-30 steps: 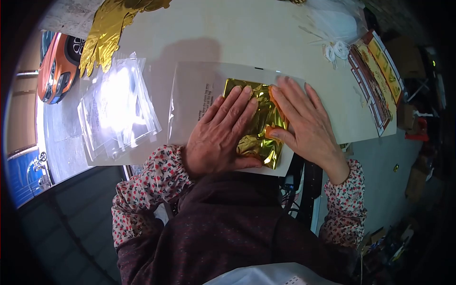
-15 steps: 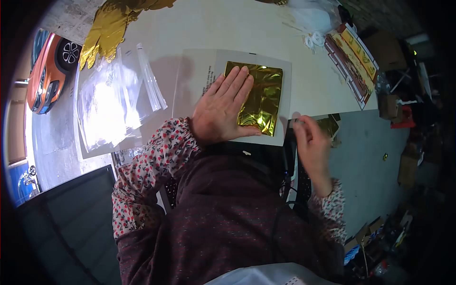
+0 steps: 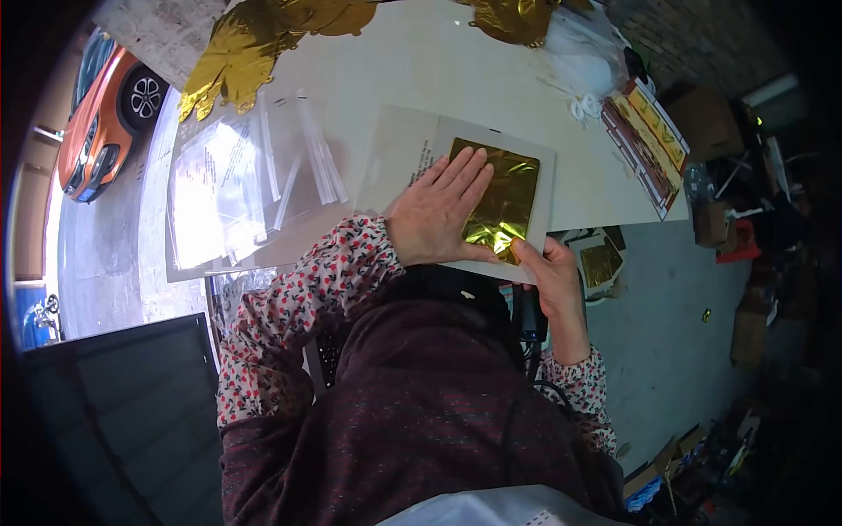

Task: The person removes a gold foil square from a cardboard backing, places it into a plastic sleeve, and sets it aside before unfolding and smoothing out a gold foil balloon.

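Observation:
My left hand [image 3: 441, 210] lies flat with fingers stretched out, pressing on the left part of a folded gold foil sheet [image 3: 509, 188]. The foil rests on a pale card [image 3: 545, 184], apparently inside a clear plastic bag [image 3: 395, 145] with small printed text at its left. At the near right corner, my right hand [image 3: 554, 276] pinches the card, thumb on top and fingers curled underneath, partly hidden. Both hands are close together at the table's near edge.
To the left lies a pile of clear plastic bags [image 3: 219, 188]. Gold foil pieces [image 3: 232, 74] spread along the far edge of the table [image 3: 421, 53]. A printed card stack [image 3: 645, 145] is at right; below the table edge sits another gold-foil card [image 3: 601, 266].
My right hand has moved from beside the table edge onto the card's near right corner and gripped it. The card has shifted right and turned slightly in view; my left hand stays flat on it.

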`<state>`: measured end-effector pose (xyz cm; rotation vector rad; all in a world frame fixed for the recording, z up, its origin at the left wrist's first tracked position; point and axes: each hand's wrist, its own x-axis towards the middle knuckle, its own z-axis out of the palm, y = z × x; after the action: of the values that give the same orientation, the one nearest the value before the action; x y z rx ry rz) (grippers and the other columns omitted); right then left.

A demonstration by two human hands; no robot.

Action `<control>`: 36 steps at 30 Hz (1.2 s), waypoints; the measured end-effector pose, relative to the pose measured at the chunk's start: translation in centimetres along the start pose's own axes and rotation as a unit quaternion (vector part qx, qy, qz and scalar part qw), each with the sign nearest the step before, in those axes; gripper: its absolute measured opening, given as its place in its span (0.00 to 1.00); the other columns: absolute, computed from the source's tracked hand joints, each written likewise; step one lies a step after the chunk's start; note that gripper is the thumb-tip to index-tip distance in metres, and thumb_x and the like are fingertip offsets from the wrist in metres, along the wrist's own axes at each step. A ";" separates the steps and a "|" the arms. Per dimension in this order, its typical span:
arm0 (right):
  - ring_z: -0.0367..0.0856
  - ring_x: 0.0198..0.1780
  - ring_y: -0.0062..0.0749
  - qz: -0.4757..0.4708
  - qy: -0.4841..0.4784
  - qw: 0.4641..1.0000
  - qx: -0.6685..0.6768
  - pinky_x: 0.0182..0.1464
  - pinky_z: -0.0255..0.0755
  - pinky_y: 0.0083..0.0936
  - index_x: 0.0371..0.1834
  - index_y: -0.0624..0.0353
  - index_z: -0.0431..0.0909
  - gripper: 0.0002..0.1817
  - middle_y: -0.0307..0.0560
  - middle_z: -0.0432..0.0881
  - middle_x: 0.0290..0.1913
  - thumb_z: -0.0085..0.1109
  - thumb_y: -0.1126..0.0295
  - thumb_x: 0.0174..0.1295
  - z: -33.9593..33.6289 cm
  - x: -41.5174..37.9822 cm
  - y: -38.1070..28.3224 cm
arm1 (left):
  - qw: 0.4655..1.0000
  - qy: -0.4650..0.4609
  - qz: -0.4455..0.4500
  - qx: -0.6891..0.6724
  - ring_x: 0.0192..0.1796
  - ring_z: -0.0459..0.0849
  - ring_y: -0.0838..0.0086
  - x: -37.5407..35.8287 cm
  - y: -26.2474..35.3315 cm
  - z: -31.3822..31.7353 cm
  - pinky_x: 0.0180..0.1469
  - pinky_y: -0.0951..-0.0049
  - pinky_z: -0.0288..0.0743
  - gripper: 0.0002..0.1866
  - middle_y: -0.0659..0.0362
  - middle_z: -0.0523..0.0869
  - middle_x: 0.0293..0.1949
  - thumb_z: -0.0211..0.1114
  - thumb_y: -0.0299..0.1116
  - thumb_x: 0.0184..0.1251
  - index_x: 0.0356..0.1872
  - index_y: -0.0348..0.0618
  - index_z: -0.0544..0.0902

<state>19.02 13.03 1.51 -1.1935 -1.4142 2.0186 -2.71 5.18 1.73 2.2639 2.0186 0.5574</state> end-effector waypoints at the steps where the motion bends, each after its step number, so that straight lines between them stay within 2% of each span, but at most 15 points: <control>1: 0.79 0.26 0.14 -0.008 -0.008 1.000 0.012 0.26 0.70 0.13 0.41 0.63 0.85 0.09 0.38 0.85 0.30 0.66 0.68 0.67 -0.1 0.1 0.2 | 1.000 -0.009 0.000 0.005 0.80 0.52 0.53 0.0 -0.1 0.1 0.79 0.53 0.48 0.61 0.42 0.57 0.77 0.63 0.74 0.53 0.75 0.30 0.57; 2: 0.79 0.27 0.14 -0.015 -0.016 0.999 0.024 0.28 0.72 0.13 0.43 0.64 0.85 0.09 0.38 0.85 0.32 0.66 0.69 0.67 -0.1 0.1 0.3 | 1.000 -0.010 0.001 0.001 0.80 0.51 0.53 -0.1 -0.1 0.1 0.79 0.54 0.48 0.62 0.42 0.56 0.77 0.63 0.74 0.53 0.75 0.30 0.56; 11: 0.68 0.22 0.08 -0.046 -0.014 0.999 0.017 0.23 0.59 0.13 0.38 0.62 0.85 0.07 0.31 0.80 0.26 0.64 0.70 0.69 1.3 0.5 2.2 | 1.000 -0.015 0.014 -0.013 0.81 0.50 0.52 0.3 0.0 0.0 0.80 0.54 0.46 0.63 0.42 0.54 0.78 0.62 0.76 0.52 0.76 0.31 0.55; 14: 0.67 0.21 0.08 -0.021 -0.019 0.999 0.031 0.21 0.57 0.14 0.37 0.62 0.85 0.07 0.31 0.79 0.24 0.64 0.70 0.69 2.6 0.5 2.5 | 0.999 -0.013 0.027 -0.031 0.81 0.50 0.52 0.3 0.3 0.1 0.80 0.54 0.46 0.63 0.41 0.54 0.78 0.61 0.76 0.52 0.76 0.31 0.55; 16: 0.65 0.20 0.08 -0.046 -0.023 0.998 0.031 0.20 0.55 0.14 0.38 0.62 0.85 0.07 0.29 0.77 0.23 0.63 0.70 0.69 3.7 0.1 2.6 | 0.998 -0.004 0.046 -0.046 0.80 0.50 0.52 0.4 1.0 0.1 0.80 0.54 0.46 0.63 0.42 0.54 0.78 0.60 0.76 0.52 0.76 0.32 0.55; 20: 0.66 0.19 0.09 -0.075 -0.022 0.997 0.022 0.20 0.56 0.15 0.36 0.62 0.84 0.05 0.30 0.77 0.23 0.62 0.72 0.69 4.0 0.2 3.4 | 0.998 -0.003 0.056 -0.042 0.80 0.50 0.50 0.7 1.2 -0.3 0.79 0.53 0.47 0.58 0.41 0.53 0.78 0.58 0.72 0.59 0.76 0.33 0.54; 23: 0.67 0.19 0.11 -0.071 -0.012 0.997 0.007 0.20 0.58 0.14 0.32 0.61 0.82 0.06 0.32 0.78 0.23 0.62 0.74 0.68 3.8 0.3 3.0 | 0.994 -0.005 0.053 -0.092 0.80 0.52 0.50 1.1 0.4 -0.4 0.79 0.53 0.49 0.49 0.43 0.55 0.77 0.61 0.61 0.66 0.76 0.36 0.55; 26: 0.67 0.20 0.10 -0.059 -0.015 0.998 0.019 0.22 0.58 0.15 0.33 0.61 0.82 0.06 0.31 0.78 0.23 0.62 0.72 0.69 3.7 0.5 2.7 | 0.968 -0.022 0.008 -0.251 0.79 0.54 0.48 2.1 -1.2 -0.2 0.77 0.52 0.53 0.39 0.46 0.59 0.77 0.63 0.47 0.69 0.75 0.38 0.59; 27: 0.66 0.22 0.09 -0.057 -0.024 0.998 0.024 0.23 0.59 0.15 0.34 0.61 0.83 0.06 0.30 0.78 0.24 0.63 0.71 0.68 3.7 0.6 2.8 | 0.955 -0.045 -0.028 -0.292 0.78 0.57 0.48 2.1 -2.0 -0.3 0.76 0.49 0.56 0.34 0.48 0.61 0.76 0.63 0.39 0.69 0.73 0.40 0.64; 29: 0.67 0.23 0.08 -0.056 -0.025 0.998 0.019 0.24 0.60 0.15 0.36 0.62 0.83 0.07 0.29 0.78 0.25 0.63 0.70 0.68 3.7 0.6 2.7 | 0.998 -0.015 0.039 -0.051 0.78 0.58 0.49 1.9 -2.8 -0.5 0.76 0.48 0.56 0.32 0.48 0.61 0.76 0.61 0.42 0.71 0.72 0.41 0.66; 30: 0.67 0.24 0.09 -0.058 -0.018 0.998 0.010 0.24 0.60 0.15 0.36 0.63 0.83 0.07 0.29 0.79 0.26 0.64 0.70 0.68 4.0 0.5 2.5 | 0.995 0.001 0.073 0.071 0.78 0.58 0.50 1.8 -3.1 -0.6 0.76 0.48 0.56 0.31 0.48 0.61 0.76 0.60 0.43 0.72 0.71 0.42 0.67; 34: 0.72 0.25 0.10 -0.051 -0.012 0.997 -0.049 0.26 0.66 0.17 0.38 0.64 0.84 0.10 0.34 0.80 0.26 0.64 0.67 0.68 3.7 1.1 2.9 | 0.999 -0.013 0.005 0.053 0.79 0.56 0.53 1.3 -3.2 0.6 0.77 0.50 0.53 0.32 0.48 0.61 0.76 0.56 0.48 0.75 0.74 0.45 0.63; 36: 0.76 0.23 0.17 -0.001 -0.022 0.995 -0.094 0.27 0.71 0.21 0.39 0.64 0.83 0.11 0.38 0.81 0.24 0.64 0.65 0.67 3.5 0.4 1.6 | 0.999 -0.002 0.003 0.035 0.79 0.55 0.53 1.2 -3.6 0.7 0.78 0.51 0.51 0.34 0.48 0.61 0.76 0.54 0.50 0.76 0.76 0.44 0.61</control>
<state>16.22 10.69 0.30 -1.2298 -1.6571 1.9566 -5.84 6.95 0.30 2.3086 2.0621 0.4892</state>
